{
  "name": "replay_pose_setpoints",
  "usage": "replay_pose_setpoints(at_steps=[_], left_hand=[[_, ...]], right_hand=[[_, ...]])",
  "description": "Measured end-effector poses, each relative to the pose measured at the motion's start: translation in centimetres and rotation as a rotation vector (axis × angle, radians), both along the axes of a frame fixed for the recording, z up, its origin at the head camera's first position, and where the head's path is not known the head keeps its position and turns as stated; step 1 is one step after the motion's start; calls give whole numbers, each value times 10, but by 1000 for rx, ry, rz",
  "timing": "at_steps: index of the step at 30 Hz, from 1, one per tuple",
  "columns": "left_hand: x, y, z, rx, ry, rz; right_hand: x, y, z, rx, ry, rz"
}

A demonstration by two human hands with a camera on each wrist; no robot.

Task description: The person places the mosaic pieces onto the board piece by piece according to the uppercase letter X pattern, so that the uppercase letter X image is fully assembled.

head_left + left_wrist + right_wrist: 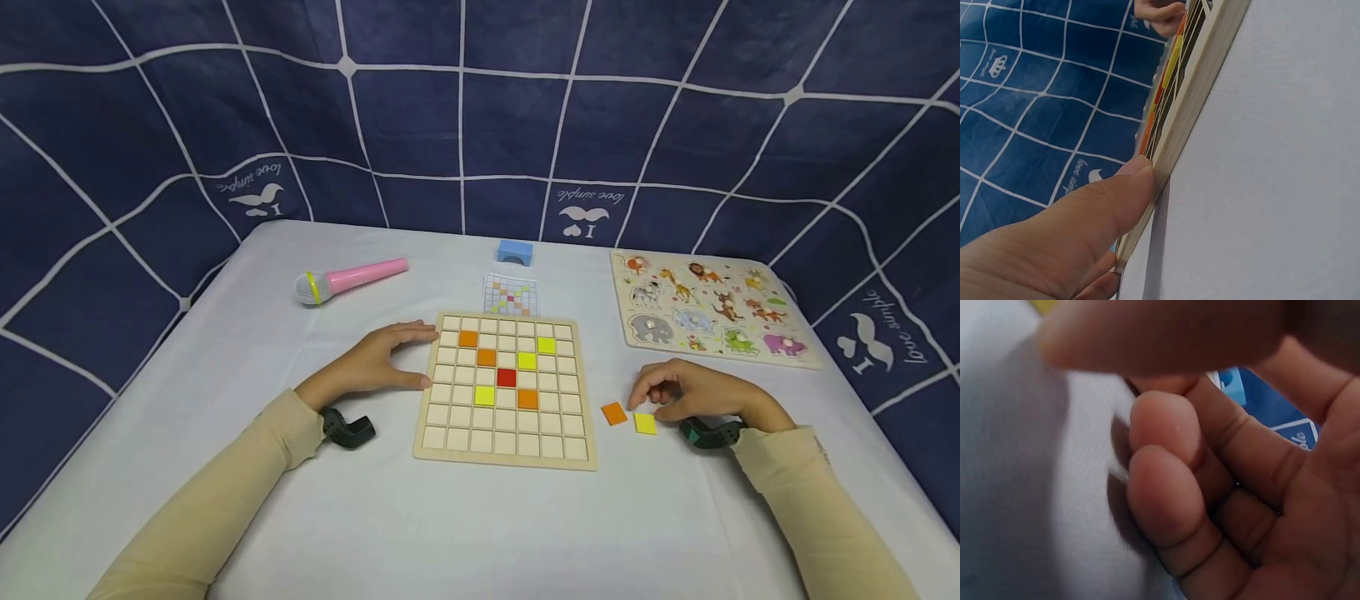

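Observation:
A square wooden grid board point(506, 461) lies flat on the table, mostly filled with plain squares. Several coloured tiles are set in it, among them a red tile point(506, 378) near the middle. At the board's left edge rests my left hand point(371, 358), thumb and fingers spread apart; the left wrist view shows its thumb point(1104, 203) against the wooden rim point(1194, 103). To the right of the board, my right hand point(693, 390) hovers low with loosely bent fingers, right by a loose yellow tile point(645, 424). A loose orange tile point(614, 413) lies beside that one.
Behind the board lies a small printed pattern card point(511, 293), with a blue arched block point(515, 252) beyond it. A pink toy microphone point(363, 276) lies at back left. An animal puzzle board point(716, 308) occupies the back right, beyond my right hand.

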State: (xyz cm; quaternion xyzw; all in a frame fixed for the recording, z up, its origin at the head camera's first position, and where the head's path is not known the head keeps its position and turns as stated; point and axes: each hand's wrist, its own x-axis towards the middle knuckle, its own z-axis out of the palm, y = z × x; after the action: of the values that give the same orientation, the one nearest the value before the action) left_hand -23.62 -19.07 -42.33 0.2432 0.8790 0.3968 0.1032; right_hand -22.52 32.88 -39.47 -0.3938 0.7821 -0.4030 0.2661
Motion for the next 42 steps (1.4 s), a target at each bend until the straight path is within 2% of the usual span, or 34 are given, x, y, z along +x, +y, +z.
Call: replay_pose_setpoints(at_steps=[7, 16, 29, 36, 42], left_hand=[[0, 0, 0, -2, -2, -3], [0, 0, 0, -2, 4, -6], [-2, -1, -3, 4, 2, -8], [-2, -1, -3, 4, 3, -11], [-2, -1, -3, 9, -5, -8]], right_hand=[[3, -5, 2, 21, 46, 18], [7, -8, 7, 61, 84, -18], [7, 0, 8, 72, 134, -171], [7, -10, 7, 27, 229, -263], [10, -22, 8, 23, 280, -278]])
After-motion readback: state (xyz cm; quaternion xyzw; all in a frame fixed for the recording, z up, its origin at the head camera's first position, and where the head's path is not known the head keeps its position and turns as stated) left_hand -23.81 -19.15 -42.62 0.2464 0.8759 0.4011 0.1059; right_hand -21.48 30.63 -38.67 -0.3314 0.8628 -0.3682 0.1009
